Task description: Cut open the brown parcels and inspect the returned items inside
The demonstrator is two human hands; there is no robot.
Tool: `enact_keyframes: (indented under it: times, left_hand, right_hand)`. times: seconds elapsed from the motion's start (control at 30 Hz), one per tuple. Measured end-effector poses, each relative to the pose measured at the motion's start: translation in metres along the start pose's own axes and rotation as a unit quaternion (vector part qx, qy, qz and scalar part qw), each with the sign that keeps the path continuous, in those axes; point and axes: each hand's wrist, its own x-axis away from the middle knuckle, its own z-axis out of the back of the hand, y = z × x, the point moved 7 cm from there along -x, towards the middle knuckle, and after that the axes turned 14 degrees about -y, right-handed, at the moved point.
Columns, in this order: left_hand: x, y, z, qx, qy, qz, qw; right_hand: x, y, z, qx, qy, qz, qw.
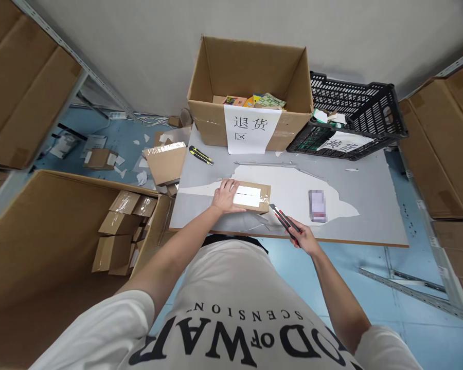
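Note:
A small brown cardboard box (265, 191) with a white label and clear tape lies on the grey table (374, 205). My left hand (226, 196) is closed over the box's left end and holds it against the tabletop. In my right hand (301, 235) is a red and black utility knife (284, 220), its handle wrapped by my fingers. The knife's tip points up and left, close to the box's right end; whether it touches the cardboard I cannot tell. Right of the knife lies a phone-like rectangle (317, 206), blurred out.
A yellow and black cutter (201, 155) lies farther back. Behind stand a large carton (212, 121) with a paper sign and a black plastic crate (370, 110). At left, a big open carton (61, 205) holds several small boxes. Scraps and boxes litter the blue floor (135, 141).

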Motion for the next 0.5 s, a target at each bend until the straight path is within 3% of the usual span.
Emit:
enact_keyframes:
  times: [0.3,0.5]
  left_hand:
    - [-0.002,-0.002,0.000,0.034,0.021,-0.029,0.999]
    - [-0.005,-0.007,0.001,0.079,0.044,-0.086,0.992]
  right_hand:
    - [0.011,0.008,-0.005,0.008,0.016,0.007,1.000]
    - [0.019,0.006,0.004,-0.035,0.104,0.073,0.991]
